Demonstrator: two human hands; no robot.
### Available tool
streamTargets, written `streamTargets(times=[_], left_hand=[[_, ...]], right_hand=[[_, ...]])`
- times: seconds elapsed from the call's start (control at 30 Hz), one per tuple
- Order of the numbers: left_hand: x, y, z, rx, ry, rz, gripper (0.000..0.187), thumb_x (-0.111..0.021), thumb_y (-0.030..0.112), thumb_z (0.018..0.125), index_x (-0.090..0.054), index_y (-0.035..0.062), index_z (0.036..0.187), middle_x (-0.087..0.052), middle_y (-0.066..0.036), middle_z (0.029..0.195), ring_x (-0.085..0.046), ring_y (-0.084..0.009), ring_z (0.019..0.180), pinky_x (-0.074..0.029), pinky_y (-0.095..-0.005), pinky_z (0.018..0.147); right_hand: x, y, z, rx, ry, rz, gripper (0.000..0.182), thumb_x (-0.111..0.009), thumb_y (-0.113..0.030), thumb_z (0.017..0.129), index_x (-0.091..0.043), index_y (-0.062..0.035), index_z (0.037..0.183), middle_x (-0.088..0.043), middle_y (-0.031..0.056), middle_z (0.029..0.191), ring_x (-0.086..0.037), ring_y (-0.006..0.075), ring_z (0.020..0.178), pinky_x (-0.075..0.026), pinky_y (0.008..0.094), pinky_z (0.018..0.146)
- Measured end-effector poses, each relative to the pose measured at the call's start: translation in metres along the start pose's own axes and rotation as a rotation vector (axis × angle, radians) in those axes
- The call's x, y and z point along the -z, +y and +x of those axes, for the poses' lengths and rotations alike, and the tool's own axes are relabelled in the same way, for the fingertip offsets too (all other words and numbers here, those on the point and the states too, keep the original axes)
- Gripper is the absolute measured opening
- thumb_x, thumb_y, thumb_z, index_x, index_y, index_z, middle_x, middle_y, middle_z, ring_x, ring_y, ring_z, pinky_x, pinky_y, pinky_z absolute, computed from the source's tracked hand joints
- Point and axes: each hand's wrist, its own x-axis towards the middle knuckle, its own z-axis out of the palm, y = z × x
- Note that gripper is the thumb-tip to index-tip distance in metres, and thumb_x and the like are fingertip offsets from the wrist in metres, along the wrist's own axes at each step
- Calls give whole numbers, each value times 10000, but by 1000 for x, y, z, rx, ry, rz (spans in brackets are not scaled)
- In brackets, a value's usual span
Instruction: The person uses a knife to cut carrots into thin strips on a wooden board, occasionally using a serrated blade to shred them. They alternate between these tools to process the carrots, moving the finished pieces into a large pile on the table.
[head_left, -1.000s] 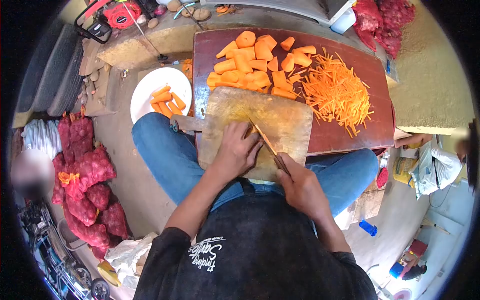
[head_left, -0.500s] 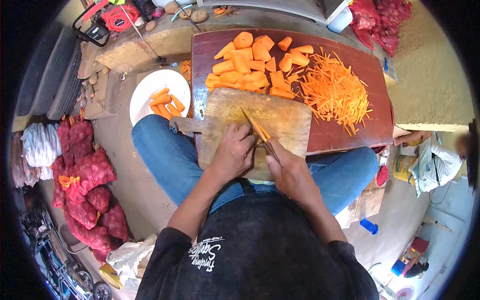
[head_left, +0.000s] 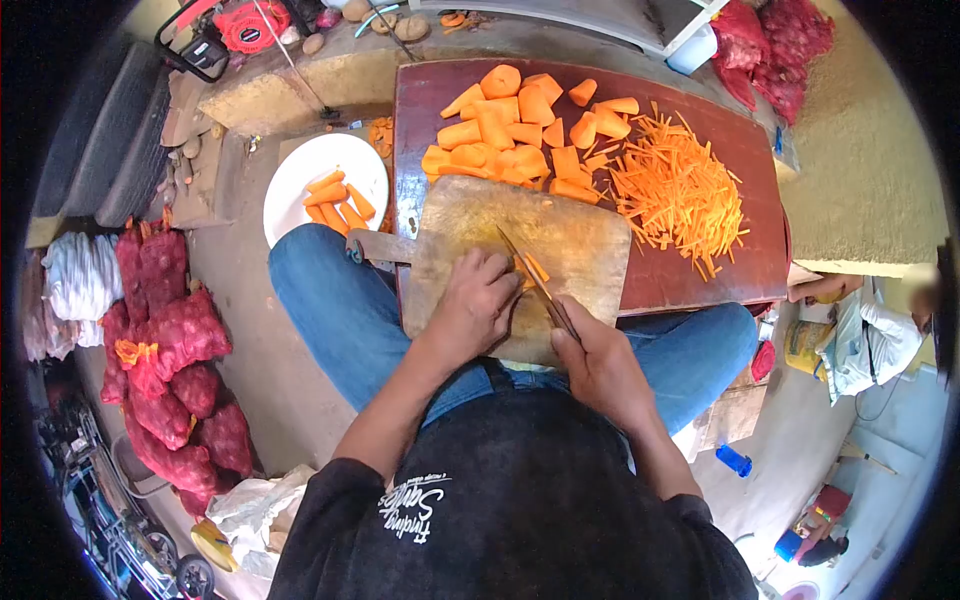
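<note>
On the wooden cutting board [head_left: 583,235], my left hand [head_left: 472,310] is curled, its fingertips pressed down on a carrot piece mostly hidden beneath them. My right hand [head_left: 605,368] grips the handle of a knife [head_left: 530,264]. The blade points up and left, right beside my left fingertips. Thin carrot sticks [head_left: 539,268] lie along the blade's right side. Beyond the board are several peeled carrot chunks [head_left: 495,125]. To their right is a heap of carrot strips [head_left: 680,190].
The board rests on a red-brown table [head_left: 690,275] and over my lap; its handle [head_left: 385,247] sticks out left. A white basin [head_left: 285,195] with several carrots stands at the left. Red mesh sacks [head_left: 185,400] sit on the floor, and a person [head_left: 828,525] is far right.
My right hand has moved slightly right and toward me with the knife, and the blade has shifted along. My left hand stays curled at nearly the same spot. The whole view has shifted slightly.
</note>
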Motion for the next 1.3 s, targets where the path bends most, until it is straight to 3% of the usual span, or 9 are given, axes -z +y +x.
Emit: streamTargets(times=[0.1, 0.4, 0.6, 0.7, 0.9, 1.13, 1.3], left_hand=[[0, 0, 1, 9, -13, -23, 238, -786, 8, 847, -777, -5, 1084, -641, -132, 1041, -598, -361, 1001, -514, -473, 897], [2, 1, 0, -1, 3, -49, 276, -781, 3, 855, -782, -19, 1130, -667, -155, 1092, -608, -379, 1020, -528, -477, 919], [7, 4, 2, -40, -6, -24, 269, -778, 5, 848, -775, -21, 1115, -656, -152, 1084, -605, -378, 1025, -528, -481, 918], [8, 3, 0, -21, 7, -22, 239, -772, -3, 843, -773, -15, 1082, -639, -149, 1053, -599, -377, 1018, -527, -482, 912], [3, -2, -8, 38, -50, -16, 222, -762, -18, 832, -770, -12, 1054, -620, -150, 1031, -589, -378, 1003, -519, -477, 916], [10, -1, -5, 0, -37, -44, 303, -748, -34, 772, -773, -12, 1073, -618, -161, 1066, -592, -386, 1021, -514, -477, 929], [15, 2, -7, 11, -82, -30, 307, -747, -30, 775, -774, -8, 1080, -621, -160, 1067, -593, -380, 1041, -510, -480, 925]], right_hand=[[-18, 14, 4, 126, 94, 6, 375, -649, -154, 1091, -563, -16, 1428, -725, 347, 1029, -708, 580, 979, -560, 622, 819], [-5, 1, -2, 27, 1, 46, 334, -642, -128, 1084, -571, -9, 1388, -712, 355, 1040, -698, 583, 1018, -547, 639, 837], [-21, 9, 27, 167, 109, -29, 379, -643, -132, 1093, -562, -27, 1448, -718, 359, 1056, -706, 577, 1046, -556, 623, 855], [-3, -6, 10, -5, 7, 125, 384, -650, -131, 1086, -564, -12, 1441, -722, 363, 1071, -709, 579, 1038, -557, 629, 853], [-23, 9, 16, 115, 67, 8, 371, -654, -134, 1087, -565, -21, 1430, -725, 352, 1053, -710, 574, 1031, -558, 621, 835], [-10, -1, 3, 59, -1, 12, 367, -647, -124, 1086, -557, -16, 1425, -723, 356, 1052, -707, 580, 1025, -552, 637, 829], [-25, 8, 24, 118, 71, -43, 392, -646, -124, 1090, -555, -20, 1457, -718, 368, 1079, -701, 584, 1049, -554, 626, 863]])
